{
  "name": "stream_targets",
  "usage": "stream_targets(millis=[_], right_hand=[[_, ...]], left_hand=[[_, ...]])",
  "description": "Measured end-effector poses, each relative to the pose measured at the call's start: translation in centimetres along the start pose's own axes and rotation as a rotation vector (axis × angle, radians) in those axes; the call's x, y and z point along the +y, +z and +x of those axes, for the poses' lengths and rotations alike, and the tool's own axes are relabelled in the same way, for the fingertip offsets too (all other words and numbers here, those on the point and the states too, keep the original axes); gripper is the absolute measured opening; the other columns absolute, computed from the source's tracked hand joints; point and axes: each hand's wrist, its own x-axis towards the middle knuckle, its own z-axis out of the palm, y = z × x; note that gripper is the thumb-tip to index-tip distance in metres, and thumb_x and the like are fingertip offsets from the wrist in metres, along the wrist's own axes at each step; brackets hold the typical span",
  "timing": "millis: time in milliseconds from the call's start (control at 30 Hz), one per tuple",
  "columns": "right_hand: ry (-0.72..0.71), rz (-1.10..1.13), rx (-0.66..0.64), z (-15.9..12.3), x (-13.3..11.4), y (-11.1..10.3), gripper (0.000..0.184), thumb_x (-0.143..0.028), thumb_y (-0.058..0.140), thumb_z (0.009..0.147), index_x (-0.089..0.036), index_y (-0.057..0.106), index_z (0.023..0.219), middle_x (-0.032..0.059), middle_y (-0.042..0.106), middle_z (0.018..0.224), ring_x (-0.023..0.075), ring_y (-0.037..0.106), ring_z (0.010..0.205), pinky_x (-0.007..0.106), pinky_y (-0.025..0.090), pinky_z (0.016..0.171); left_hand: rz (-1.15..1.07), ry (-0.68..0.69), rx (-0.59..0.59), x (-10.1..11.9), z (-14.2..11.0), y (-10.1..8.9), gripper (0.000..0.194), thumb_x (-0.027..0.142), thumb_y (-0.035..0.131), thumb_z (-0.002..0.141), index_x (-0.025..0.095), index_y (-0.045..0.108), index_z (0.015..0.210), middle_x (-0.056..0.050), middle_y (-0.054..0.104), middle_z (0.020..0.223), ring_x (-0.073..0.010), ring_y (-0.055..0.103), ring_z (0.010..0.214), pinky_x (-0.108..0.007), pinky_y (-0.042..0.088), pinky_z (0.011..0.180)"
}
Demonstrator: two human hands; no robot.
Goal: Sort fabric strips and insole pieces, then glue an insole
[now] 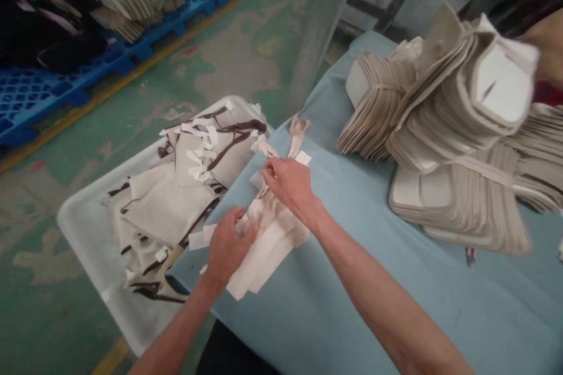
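Observation:
A small pile of off-white fabric pieces (pixel 268 246) lies at the near left corner of a light blue table (pixel 396 299). My left hand (pixel 226 246) rests on the pile's left side, fingers curled onto a piece. My right hand (pixel 288 181) pinches the top end of the pile, near a narrow beige strip (pixel 297 135) that runs toward the table edge. Both hands are closed on the fabric.
A white plastic bin (pixel 88 228) left of the table holds cut fabric scraps with dark trim. Tall stacks of bundled beige shoe-part pieces (pixel 457 129) fill the table's right side. A blue pallet (pixel 39 94) with more stacked material stands on the green floor.

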Motion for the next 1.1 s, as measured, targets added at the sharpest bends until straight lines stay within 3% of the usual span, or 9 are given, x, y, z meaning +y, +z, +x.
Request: stream_targets(millis=[67,167,233,300,467,667,767,900,1100], right_hand=[[0.052,-0.066,-0.124,1.8,-1.1,0.8,0.032,-0.043,0.066,0.097,-0.014,0.078,0.105,0.0195,0.079,0.109,0.034,0.072,0.107,0.039,0.051,0.086],[0.087,-0.073,-0.235,3.4,-1.8,2.6,0.014,-0.025,0.072,0.09,-0.013,0.079,0.095,0.0201,0.08,0.104,0.0335,0.073,0.106,0.037,0.05,0.086],[0.11,-0.043,-0.237,3.7,-1.2,3.4,0.012,-0.019,0.067,0.09,-0.015,0.078,0.093,0.0164,0.08,0.103,0.0293,0.074,0.101,0.034,0.049,0.082],[0.129,0.012,-0.223,3.6,-0.1,3.4,0.02,-0.027,0.06,0.096,-0.018,0.077,0.094,0.0108,0.081,0.1,0.024,0.074,0.094,0.03,0.049,0.076],[0.162,0.137,-0.138,2.0,2.0,1.5,0.035,-0.034,0.042,0.105,-0.019,0.074,0.106,0.0021,0.08,0.1,0.0164,0.071,0.088,0.025,0.048,0.073],[0.152,-0.062,-0.101,1.6,-1.0,2.4,0.033,-0.048,0.07,0.09,-0.015,0.078,0.096,0.0189,0.078,0.108,0.0342,0.071,0.108,0.04,0.05,0.089],[0.185,-0.044,-0.168,2.3,-2.2,4.4,0.019,-0.031,0.073,0.087,-0.014,0.078,0.093,0.0223,0.078,0.107,0.0346,0.071,0.11,0.04,0.05,0.091],[0.214,0.055,-0.184,2.3,-1.2,5.7,0.014,-0.02,0.062,0.089,-0.017,0.076,0.087,0.0147,0.08,0.097,0.03,0.073,0.098,0.038,0.051,0.084],[0.186,0.388,-0.122,1.0,1.7,5.4,0.019,-0.033,0.053,0.093,-0.02,0.064,0.084,-0.0014,0.071,0.078,0.0144,0.065,0.073,0.023,0.048,0.067]], left_hand=[[0.032,0.023,-0.001,-0.4,-0.6,0.0,0.037,0.04,0.064,0.09,0.018,0.064,0.12,-0.016,0.074,0.117,-0.0379,0.066,0.113,-0.056,0.051,0.103],[0.058,0.056,-0.01,-0.7,-1.1,-0.2,0.026,0.031,0.061,0.09,0.02,0.065,0.114,-0.014,0.074,0.112,-0.0369,0.065,0.11,-0.054,0.05,0.103],[0.072,0.066,-0.015,-1.0,-1.3,-0.5,0.025,0.03,0.063,0.09,0.021,0.064,0.114,-0.014,0.073,0.111,-0.0374,0.064,0.109,-0.054,0.049,0.102],[0.079,0.074,-0.022,-1.2,-1.3,-0.8,0.025,0.03,0.064,0.09,0.021,0.064,0.113,-0.014,0.073,0.111,-0.0379,0.063,0.11,-0.053,0.049,0.1],[0.07,0.11,-0.05,-1.5,-1.6,-1.3,0.023,0.027,0.065,0.088,0.022,0.065,0.11,-0.013,0.072,0.109,-0.0371,0.063,0.107,-0.051,0.051,0.096],[0.02,0.132,-0.078,-1.4,-1.5,-1.4,0.014,0.027,0.062,0.089,0.024,0.066,0.102,-0.012,0.071,0.114,-0.0341,0.063,0.113,-0.048,0.048,0.103],[-0.015,0.072,-0.079,-1.6,-1.2,-1.6,0.011,0.029,0.057,0.091,0.024,0.065,0.096,-0.01,0.072,0.105,-0.0308,0.065,0.106,-0.044,0.05,0.096],[-0.056,-0.06,-0.092,-2.2,-0.6,-2.2,0.019,0.038,0.053,0.093,0.024,0.059,0.082,-0.001,0.063,0.073,-0.0225,0.06,0.071,-0.033,0.043,0.066],[-0.104,-0.135,-0.136,-2.5,0.5,-3.2,0.028,0.045,0.052,0.092,0.025,0.052,0.072,0.003,0.053,0.062,-0.019,0.053,0.061,-0.032,0.033,0.059]])
